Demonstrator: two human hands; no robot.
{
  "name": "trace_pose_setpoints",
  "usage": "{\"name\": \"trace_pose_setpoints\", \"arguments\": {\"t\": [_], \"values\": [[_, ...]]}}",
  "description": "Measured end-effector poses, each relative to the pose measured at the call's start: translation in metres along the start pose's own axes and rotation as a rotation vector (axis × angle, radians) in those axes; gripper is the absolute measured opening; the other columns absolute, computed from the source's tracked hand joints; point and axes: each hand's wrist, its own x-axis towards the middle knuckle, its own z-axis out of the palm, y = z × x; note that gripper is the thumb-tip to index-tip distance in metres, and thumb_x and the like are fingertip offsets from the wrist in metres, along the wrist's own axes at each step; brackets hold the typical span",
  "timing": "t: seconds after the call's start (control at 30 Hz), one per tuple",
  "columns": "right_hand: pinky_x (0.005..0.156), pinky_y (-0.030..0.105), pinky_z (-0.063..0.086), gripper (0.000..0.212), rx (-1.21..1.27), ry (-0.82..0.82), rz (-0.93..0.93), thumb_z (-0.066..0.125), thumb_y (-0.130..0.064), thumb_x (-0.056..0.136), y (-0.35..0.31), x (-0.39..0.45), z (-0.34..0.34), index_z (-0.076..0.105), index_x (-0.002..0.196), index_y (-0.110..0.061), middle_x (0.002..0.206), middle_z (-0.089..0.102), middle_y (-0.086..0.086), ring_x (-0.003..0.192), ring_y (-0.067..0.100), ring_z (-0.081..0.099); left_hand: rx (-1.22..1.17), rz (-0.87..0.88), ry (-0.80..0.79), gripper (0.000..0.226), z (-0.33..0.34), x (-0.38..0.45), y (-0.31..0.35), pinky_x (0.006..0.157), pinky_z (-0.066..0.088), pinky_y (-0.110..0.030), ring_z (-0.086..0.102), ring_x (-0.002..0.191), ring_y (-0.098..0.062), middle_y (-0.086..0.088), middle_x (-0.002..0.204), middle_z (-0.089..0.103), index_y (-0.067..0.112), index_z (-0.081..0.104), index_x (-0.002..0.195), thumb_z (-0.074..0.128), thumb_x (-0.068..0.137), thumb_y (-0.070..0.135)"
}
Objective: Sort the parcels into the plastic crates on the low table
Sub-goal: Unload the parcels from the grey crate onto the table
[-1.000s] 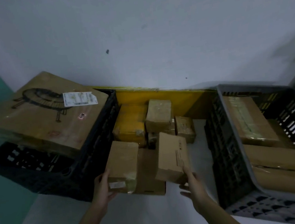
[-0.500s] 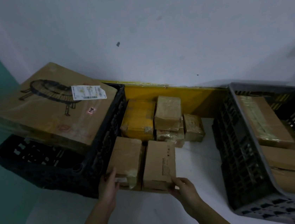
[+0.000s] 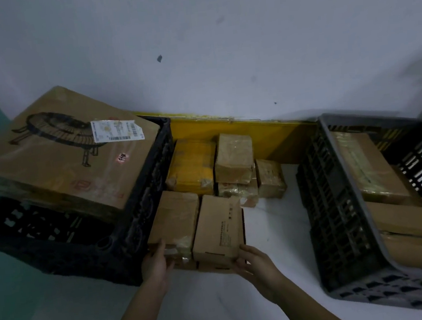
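Two small brown cardboard parcels lie side by side on a flat box on the white low table (image 3: 273,229). My left hand (image 3: 157,264) holds the near end of the left parcel (image 3: 174,219), thumb on top. My right hand (image 3: 256,265) grips the near right corner of the right parcel (image 3: 219,230). Behind them lie a yellow parcel (image 3: 192,164) and several small taped parcels (image 3: 233,157). A black crate (image 3: 141,207) on the left carries a big cardboard box (image 3: 67,155). A dark crate (image 3: 343,223) on the right holds long brown parcels (image 3: 368,163).
A yellow board (image 3: 275,136) runs along the foot of the pale wall behind the parcels. Bare white table shows between the small parcels and the right crate. The floor at the left is teal.
The right parcel, tilted up on edge a second ago, now lies flat beside the left one. My right hand has shifted to its near corner. My left hand has barely moved.
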Motion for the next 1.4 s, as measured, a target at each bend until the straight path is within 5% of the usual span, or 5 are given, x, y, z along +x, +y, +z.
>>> {"name": "trace_pose_setpoints", "arguments": {"t": [0.17, 0.3, 0.63, 1.1, 1.4], "values": [[0.070, 0.030, 0.058, 0.026, -0.139, 0.131, 0.007, 0.054, -0.016, 0.102, -0.001, 0.006, -0.007, 0.057, 0.126, -0.010, 0.112, 0.066, 0.008, 0.099, 0.026, 0.068, 0.063, 0.039, 0.071, 0.033, 0.007, -0.029, -0.003, 0.082, 0.054, -0.036, 0.064, 0.101, -0.028, -0.014, 0.115, 0.065, 0.005, 0.064, 0.114, 0.065, 0.094, 0.032], [0.073, 0.037, 0.057, 0.012, -0.311, 0.237, -0.089, 0.047, -0.013, 0.103, -0.017, 0.001, -0.011, 0.058, 0.100, -0.017, 0.098, 0.062, 0.006, 0.083, 0.022, 0.064, 0.190, 0.203, 0.201, 0.009, 0.023, -0.072, -0.017, 0.079, 0.051, -0.040, 0.058, 0.080, -0.026, -0.014, 0.097, 0.064, 0.008, 0.061, 0.099, 0.059, 0.095, 0.016], [0.072, 0.037, 0.054, 0.020, -0.894, 0.216, -0.355, 0.048, -0.026, 0.102, -0.097, -0.010, -0.033, 0.064, 0.096, -0.017, 0.092, 0.069, 0.011, 0.078, 0.023, 0.065, 0.964, 0.627, -0.397, 0.026, 0.134, -0.135, 0.025, 0.081, 0.045, -0.025, 0.056, 0.100, -0.005, 0.012, 0.109, 0.060, 0.024, 0.059, 0.122, 0.053, 0.099, 0.033], [0.075, 0.030, 0.046, 0.020, -0.972, 0.333, -0.587, 0.053, -0.031, 0.100, -0.244, -0.088, -0.239, 0.069, 0.103, -0.019, 0.099, 0.067, -0.002, 0.092, 0.016, 0.063, 1.172, 1.078, -0.609, 0.035, 0.349, -0.254, 0.007, 0.093, 0.049, -0.035, 0.056, 0.106, -0.014, 0.002, 0.117, 0.061, 0.024, 0.059, 0.126, 0.062, 0.093, 0.037], [0.101, 0.046, 0.047, 0.047, -0.943, 0.553, -0.257, 0.056, -0.035, 0.097, -0.209, -0.102, -0.404, 0.052, 0.132, -0.004, 0.131, 0.058, 0.016, 0.118, 0.034, 0.056, 1.487, 0.800, -0.748, 0.042, 0.403, -0.294, -0.097, 0.087, 0.045, -0.022, 0.055, 0.111, -0.014, -0.006, 0.136, 0.054, 0.020, 0.053, 0.134, 0.062, 0.094, 0.029]]}}
